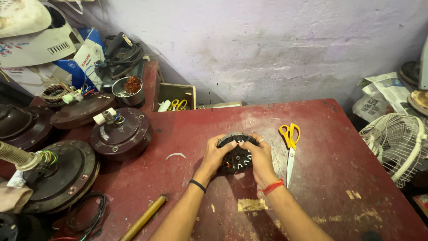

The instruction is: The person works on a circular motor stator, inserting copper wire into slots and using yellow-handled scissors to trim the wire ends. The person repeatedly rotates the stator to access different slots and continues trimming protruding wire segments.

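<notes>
Stator core (237, 157), a dark round slotted piece, is sitting near the middle of the red table (339, 178), standing on edge as far as the view shows. Both hands are gripping it: the left hand (217, 154) is curling its fingers over the left rim and the right hand (260, 158) is clasping the right rim. Yellow-handled scissors (290, 147) are lying just beside the right hand. Brown fan motor housings (121, 131) are resting well apart at left.
</notes>
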